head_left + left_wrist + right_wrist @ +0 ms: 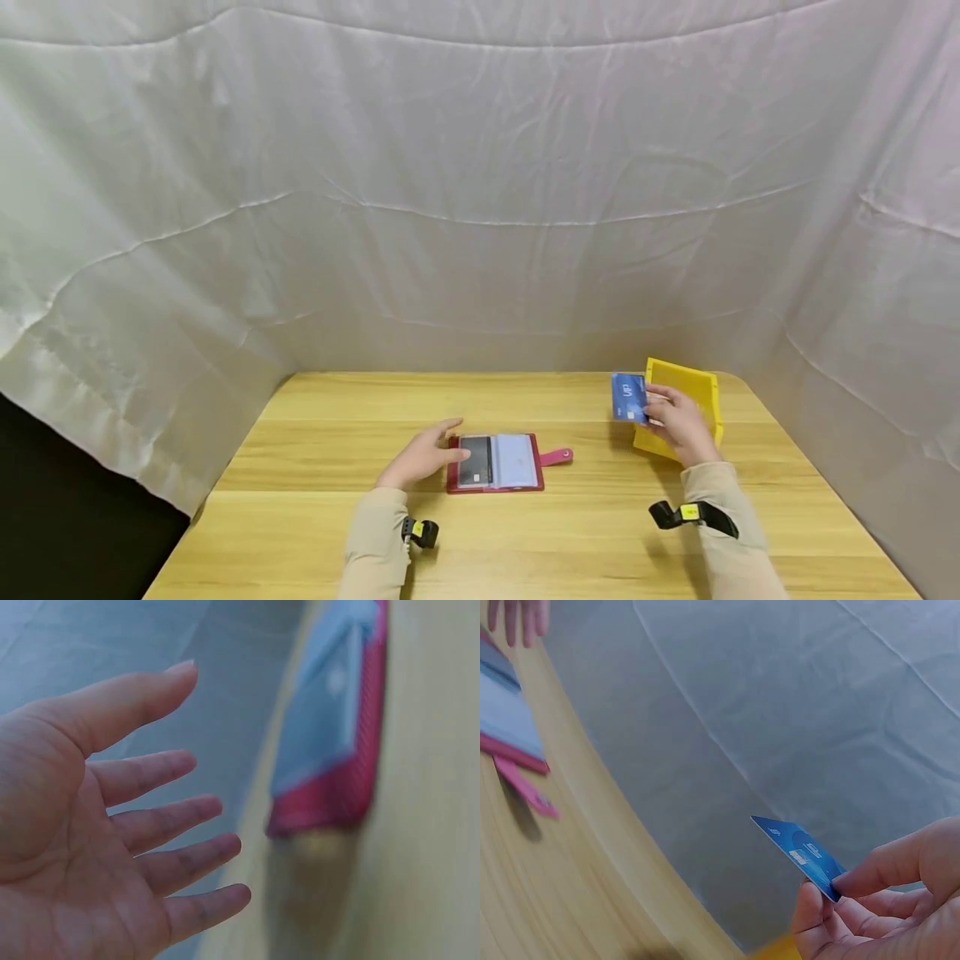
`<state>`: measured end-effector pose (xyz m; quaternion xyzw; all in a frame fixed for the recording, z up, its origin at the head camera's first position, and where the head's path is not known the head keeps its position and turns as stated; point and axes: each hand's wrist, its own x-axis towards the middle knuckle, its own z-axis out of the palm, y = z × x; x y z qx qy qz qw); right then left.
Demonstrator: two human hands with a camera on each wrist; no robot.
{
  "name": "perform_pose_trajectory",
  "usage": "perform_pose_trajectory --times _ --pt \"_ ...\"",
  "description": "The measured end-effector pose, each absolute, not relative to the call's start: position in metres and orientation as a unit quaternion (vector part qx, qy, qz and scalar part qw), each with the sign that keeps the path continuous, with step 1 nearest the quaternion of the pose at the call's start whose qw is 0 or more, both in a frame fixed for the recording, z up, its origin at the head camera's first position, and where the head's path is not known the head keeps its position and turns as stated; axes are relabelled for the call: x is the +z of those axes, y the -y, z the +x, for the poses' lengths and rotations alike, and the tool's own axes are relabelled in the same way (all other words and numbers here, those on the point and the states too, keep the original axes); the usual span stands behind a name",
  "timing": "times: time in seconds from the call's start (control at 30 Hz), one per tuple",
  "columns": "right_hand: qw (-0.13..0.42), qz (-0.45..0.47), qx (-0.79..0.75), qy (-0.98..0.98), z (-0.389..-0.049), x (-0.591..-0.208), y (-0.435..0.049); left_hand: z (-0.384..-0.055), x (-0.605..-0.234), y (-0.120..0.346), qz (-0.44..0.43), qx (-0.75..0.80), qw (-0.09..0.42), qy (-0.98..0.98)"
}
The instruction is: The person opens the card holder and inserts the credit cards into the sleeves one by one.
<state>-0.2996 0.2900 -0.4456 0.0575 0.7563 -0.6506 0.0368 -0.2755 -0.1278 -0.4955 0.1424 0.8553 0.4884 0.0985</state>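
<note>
Between thumb and fingers my right hand (681, 423) pinches a blue VIP card (627, 397), held up beside the yellow tray (708, 390) at the table's back right. In the right wrist view the blue card (795, 851) shows its chip side. A red card holder (541, 479) lies spread out on the table, with a dark card (475, 467) in its left clear sleeve and a pink snap strap (557, 457) pointing right. At the holder's left edge is my left hand (422, 457); in the left wrist view its fingers (169, 825) are spread, nothing in the palm.
The wooden table (555, 542) ends at a grey-white curtain (480, 250) behind it and on both sides. Each sleeve carries a black wrist camera, the left one (422, 532) and the right one (693, 514).
</note>
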Motion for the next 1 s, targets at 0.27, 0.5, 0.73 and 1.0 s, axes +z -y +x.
perform_pose_trajectory --times 0.27,0.5,0.73,1.0 --pt "0.043 0.051 -0.672 -0.737 -0.299 -0.444 -0.248 -0.273 -0.475 0.101 0.149 0.522 0.038 -0.839" --pt "0.053 0.043 -0.698 -0.713 -0.293 -0.453 -0.212 -0.265 -0.471 0.08 0.125 0.556 0.0 -0.822" --pt "0.067 0.03 -0.721 -0.689 -0.287 -0.464 -0.178 -0.264 -0.474 0.066 0.089 0.605 -0.01 -0.791" --pt "0.1 0.025 -0.74 -0.665 -0.279 -0.471 -0.153 -0.263 -0.482 0.054 0.05 0.67 0.026 -0.74"
